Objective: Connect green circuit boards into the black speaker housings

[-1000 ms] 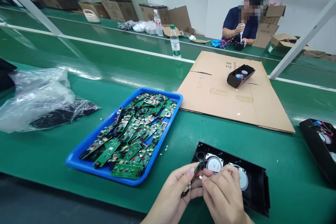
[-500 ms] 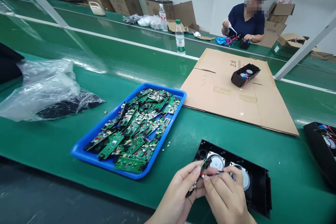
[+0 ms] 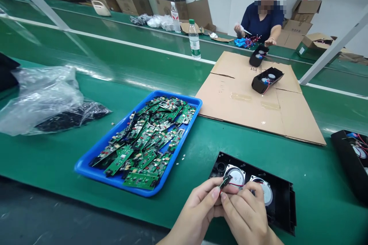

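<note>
My left hand (image 3: 198,214) pinches a small green circuit board (image 3: 224,182) edge-on between thumb and fingers. My right hand (image 3: 244,216) meets it, fingertips on a red wire (image 3: 237,185) that runs from the board. Both hands hover over a black speaker housing (image 3: 283,206) with two round silver speakers (image 3: 236,176) lying on the green belt. A blue tray (image 3: 89,166) heaped with several green circuit boards (image 3: 149,141) sits to the left of my hands.
A flattened cardboard sheet (image 3: 238,103) carries two more black speaker housings (image 3: 266,79). Another housing (image 3: 352,159) lies at the right edge. A clear plastic bag (image 3: 43,97) lies far left. A water bottle (image 3: 194,39) stands beyond. A person (image 3: 263,21) works across the belt.
The board in my left hand has turned more edge-on and the red wire now shows. The person opposite has set a second housing onto the cardboard.
</note>
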`<state>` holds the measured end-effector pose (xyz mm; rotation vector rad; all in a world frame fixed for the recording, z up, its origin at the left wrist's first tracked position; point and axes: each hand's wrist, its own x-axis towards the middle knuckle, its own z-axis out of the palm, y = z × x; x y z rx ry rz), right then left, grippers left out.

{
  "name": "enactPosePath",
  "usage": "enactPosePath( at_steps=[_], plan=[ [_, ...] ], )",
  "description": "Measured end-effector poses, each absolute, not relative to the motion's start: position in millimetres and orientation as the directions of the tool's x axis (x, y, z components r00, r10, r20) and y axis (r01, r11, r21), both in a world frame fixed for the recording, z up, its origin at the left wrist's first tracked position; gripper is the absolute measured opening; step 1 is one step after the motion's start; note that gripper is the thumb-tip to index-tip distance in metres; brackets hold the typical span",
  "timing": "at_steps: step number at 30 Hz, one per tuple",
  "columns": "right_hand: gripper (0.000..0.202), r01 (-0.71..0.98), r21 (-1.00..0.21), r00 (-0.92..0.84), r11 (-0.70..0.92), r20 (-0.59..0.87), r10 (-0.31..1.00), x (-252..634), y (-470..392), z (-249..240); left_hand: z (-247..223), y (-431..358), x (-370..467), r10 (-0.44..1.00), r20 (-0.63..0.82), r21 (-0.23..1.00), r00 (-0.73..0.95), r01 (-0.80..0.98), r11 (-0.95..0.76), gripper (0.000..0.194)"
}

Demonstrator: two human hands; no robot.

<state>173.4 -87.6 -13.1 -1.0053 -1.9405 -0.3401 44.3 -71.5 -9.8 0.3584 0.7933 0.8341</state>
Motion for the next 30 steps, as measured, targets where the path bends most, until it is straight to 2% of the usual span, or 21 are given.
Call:
enactPosePath(
  at_steps=[5,11,17,21,24,27,30],
  plan=[
    [0.021,0.762,-0.142,-0.279,0.631,0.808,0.519,173,-87,-11,-10,-71,43,0.787,-0.476,0.631,0.393,-0.471,0.616,0.033],
    [0.024,0.764,-0.193,-0.26,0.616,0.781,0.567,175,-89,-10,-19,-75,41,0.814,-0.427,0.697,0.393,-0.431,0.574,0.04],
    [0.021,0.776,-0.194,-0.217,0.6,0.811,0.544,170,-91,-13,-10,-77,45,0.828,-0.394,0.69,0.399,-0.466,0.554,0.034],
    [0.026,0.792,-0.184,-0.219,0.582,0.804,0.552,169,-91,-13,-10,-77,47,0.824,-0.422,0.701,0.378,-0.441,0.561,0.039],
    [0.025,0.768,-0.203,-0.221,0.608,0.806,0.548,172,-91,-15,-15,-79,46,0.819,-0.426,0.712,0.385,-0.416,0.566,0.042],
    [0.025,0.76,-0.227,-0.192,0.61,0.817,0.543,173,-92,-18,-19,-79,44,0.816,-0.389,0.71,0.427,-0.426,0.561,0.037],
    [0.026,0.76,-0.281,-0.158,0.587,0.795,0.586,169,-91,-17,-19,-72,38,0.82,-0.341,0.775,0.459,-0.356,0.522,0.034]
  ],
)
